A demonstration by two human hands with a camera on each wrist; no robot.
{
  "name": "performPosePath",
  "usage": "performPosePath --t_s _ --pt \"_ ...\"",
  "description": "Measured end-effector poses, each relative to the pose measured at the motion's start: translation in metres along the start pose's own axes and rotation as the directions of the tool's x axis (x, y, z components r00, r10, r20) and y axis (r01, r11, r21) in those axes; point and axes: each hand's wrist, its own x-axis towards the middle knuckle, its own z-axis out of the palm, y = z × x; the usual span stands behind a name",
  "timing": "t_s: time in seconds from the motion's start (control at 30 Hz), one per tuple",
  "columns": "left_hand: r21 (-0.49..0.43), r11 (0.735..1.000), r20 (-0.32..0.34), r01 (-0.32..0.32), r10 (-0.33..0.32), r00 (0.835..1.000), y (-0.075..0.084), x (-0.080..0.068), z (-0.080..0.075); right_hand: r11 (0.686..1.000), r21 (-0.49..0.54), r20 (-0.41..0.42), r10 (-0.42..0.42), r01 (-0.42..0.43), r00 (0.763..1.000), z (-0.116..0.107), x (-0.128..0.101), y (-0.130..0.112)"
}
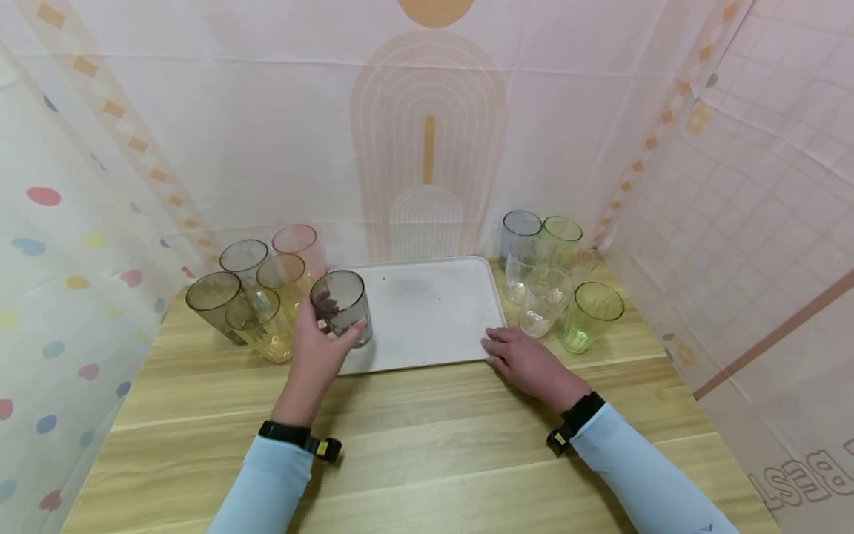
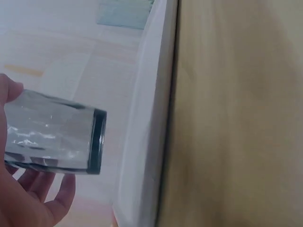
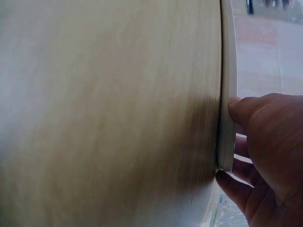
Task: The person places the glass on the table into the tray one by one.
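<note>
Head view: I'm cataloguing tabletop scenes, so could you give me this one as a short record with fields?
Setting: white rectangular tray on a pale wood-grain table
Left hand: holds a transparent grey tumbler, raised over the tray's left end
Right hand: grips the tray's near right corner
Left of tray: five grey, amber and pink see-through tumblers
Right of tray: green, clear and blue-grey see-through tumblers

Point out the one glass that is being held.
It's the smoky grey glass in the left hand, over the left end of the tray; the other glasses stand unheld on the table at either side.
</note>
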Motion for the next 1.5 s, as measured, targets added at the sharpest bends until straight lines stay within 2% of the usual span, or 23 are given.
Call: performPosePath --t_s 0.17,0.37,0.47,0.67,0.77,0.9,1.13,1.5 --pt "0.013 1.0 -0.029 0.024 -0.024 0.999 0.0 0.036 0.015 1.0 -0.007 0.011 -0.004 0.004 1.0 0.002 0.001 0.001" --pt "0.023 1.0 -0.078 -0.016 0.017 0.997 -0.004 0.076 0.027 1.0 -0.006 0.019 0.006 -0.006 1.0 0.001 0.001 0.001" --pt "0.045 0.999 -0.087 -0.015 0.019 0.996 -0.005 0.091 0.034 1.0 -0.008 0.02 0.003 -0.003 1.0 0.0 0.0 0.001" --pt "0.029 0.999 -0.052 0.036 -0.035 0.998 -0.007 0.115 0.044 1.0 -0.004 0.02 0.002 -0.002 1.0 -0.001 0.0 0.0" --pt "0.063 0.997 -0.06 0.034 -0.031 0.998 -0.01 0.125 0.047 1.0 -0.006 0.02 0.005 -0.005 1.0 0.0 0.001 0.0" --pt "0.079 0.995 -0.068 0.055 -0.05 0.996 -0.009 0.132 0.05 1.0 -0.006 0.021 0.006 -0.006 1.0 -0.001 0.0 0.0" --pt "0.063 0.993 -0.074 0.104 -0.099 0.992 -0.008 0.134 0.053 1.0 -0.022 0.003 -0.002 0.002 1.0 -0.002 0.001 0.001" --pt "0.054 0.992 -0.11 0.113 -0.107 0.988 -0.026 0.133 0.062 1.0 -0.013 -0.002 -0.003 0.003 1.0 0.0 -0.002 -0.001"
